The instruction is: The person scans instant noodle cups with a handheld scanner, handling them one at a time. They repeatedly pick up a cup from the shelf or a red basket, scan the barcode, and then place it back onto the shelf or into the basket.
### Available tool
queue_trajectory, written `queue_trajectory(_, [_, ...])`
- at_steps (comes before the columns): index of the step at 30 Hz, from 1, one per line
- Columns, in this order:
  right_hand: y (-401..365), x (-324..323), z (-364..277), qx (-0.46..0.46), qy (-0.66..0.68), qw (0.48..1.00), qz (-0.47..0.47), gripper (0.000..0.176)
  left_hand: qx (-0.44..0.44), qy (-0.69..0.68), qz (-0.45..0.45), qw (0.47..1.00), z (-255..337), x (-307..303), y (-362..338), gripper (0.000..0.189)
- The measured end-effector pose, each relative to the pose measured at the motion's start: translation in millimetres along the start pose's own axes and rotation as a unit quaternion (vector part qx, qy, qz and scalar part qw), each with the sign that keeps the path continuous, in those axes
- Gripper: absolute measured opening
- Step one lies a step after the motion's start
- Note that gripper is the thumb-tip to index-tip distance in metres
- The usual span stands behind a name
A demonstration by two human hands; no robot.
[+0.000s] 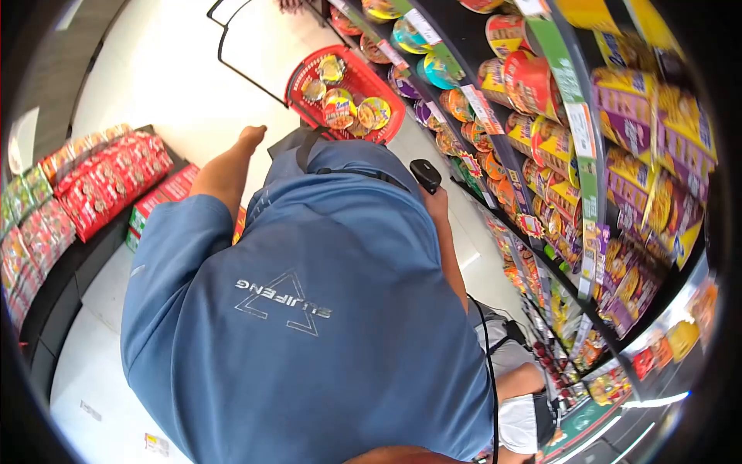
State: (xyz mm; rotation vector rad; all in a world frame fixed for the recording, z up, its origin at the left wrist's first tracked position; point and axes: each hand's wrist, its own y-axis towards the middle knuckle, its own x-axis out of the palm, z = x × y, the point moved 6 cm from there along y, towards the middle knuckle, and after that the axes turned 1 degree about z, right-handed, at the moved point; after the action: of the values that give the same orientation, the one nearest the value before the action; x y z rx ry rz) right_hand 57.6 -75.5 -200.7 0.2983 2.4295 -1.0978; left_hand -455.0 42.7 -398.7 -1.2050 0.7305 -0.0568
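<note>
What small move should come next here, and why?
Probably the left hand should reach forward for the black handle frame of the red basket. That hand is apart from the frame and nearer to it than the right hand, which is occupied with a small black device. The basket already holds several packaged tubs.

Floor left of the red basket (380, 76): bright, washed nearly white (170, 85)
Blue shirt (363, 255) below the basket: even light, soft fold shadows
Shelves (570, 100) right of the basket: colours vivid, small print soft, rails bowed
Light strips (657, 400) far below-right of the basket: white glare, one bluish
Frame edges all round the basket: curved, stretched, darkening to black
</note>
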Motion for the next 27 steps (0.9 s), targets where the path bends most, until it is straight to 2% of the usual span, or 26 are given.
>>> queue_trajectory(1, [0.7, 0.4, 4.3, -0.010, -0.066, 0.998, 0.012, 0.028, -0.019, -0.013, 0.017, 1.000, -30.9, 1.3, 8.0, 0.057])
queue_trajectory(4, [-1.2, 7.2, 17.9, 0.036, -0.143, 0.989, -0.030, 0.026, -0.089, -0.060, -0.042, 0.993, -66.1, 4.2, -17.7, 0.054])
queue_trajectory(6, [-1.6, 9.2, 22.8, 0.061, -0.181, 0.981, -0.043, 0.024, -0.101, -0.060, -0.026, 0.993, -79.5, 15.3, -11.5, 0.051])
queue_trajectory(8, [-6.0, 9.1, 23.3, 0.085, -0.192, 0.976, -0.049, 0.024, 0.006, -0.004, -0.026, 1.000, -72.6, 30.3, 4.1, 0.050])
queue_trajectory(9, [-2.7, 9.3, 42.0, 0.147, -0.162, 0.973, -0.074, 0.024, 0.027, 0.015, -0.039, 0.999, -59.9, 36.8, 4.3, 0.049])
queue_trajectory(12, [4.1, 11.4, 46.7, 0.162, -0.125, 0.975, -0.086, 0.025, 0.100, 0.079, -0.058, 0.990, 0.1, 58.6, 16.2, 0.050])
queue_trajectory(14, [7.7, 13.1, 43.7, 0.168, -0.129, 0.973, -0.087, 0.025, 0.150, 0.052, -0.044, 0.986, 51.2, 61.8, 9.3, 0.048])
queue_trajectory(17, [8.9, 23.8, 27.1, 0.169, -0.111, 0.977, -0.072, 0.027, 0.175, 0.035, -0.074, 0.981, 108.6, 79.2, 20.8, 0.050])
queue_trajectory(22, [12.6, 49.6, 32.2, 0.136, -0.152, 0.974, -0.102, 0.030, 0.273, 0.121, -0.050, 0.953, 164.4, 109.2, 53.7, 0.055])
queue_trajectory(24, [17.8, 51.1, 72.1, 0.158, -0.181, 0.964, -0.111, 0.033, 0.259, 0.136, -0.032, 0.956, 158.0, 133.2, 78.9, 0.052])
queue_trajectory(26, [20.3, 52.5, 88.6, 0.123, -0.190, 0.967, -0.119, 0.036, 0.156, 0.094, -0.038, 0.983, 133.1, 158.4, 100.6, 0.054])
queue_trajectory(27, [21.9, 50.7, 94.2, 0.150, -0.213, 0.956, -0.136, 0.038, 0.102, 0.052, -0.030, 0.993, 118.0, 172.6, 101.6, 0.053])
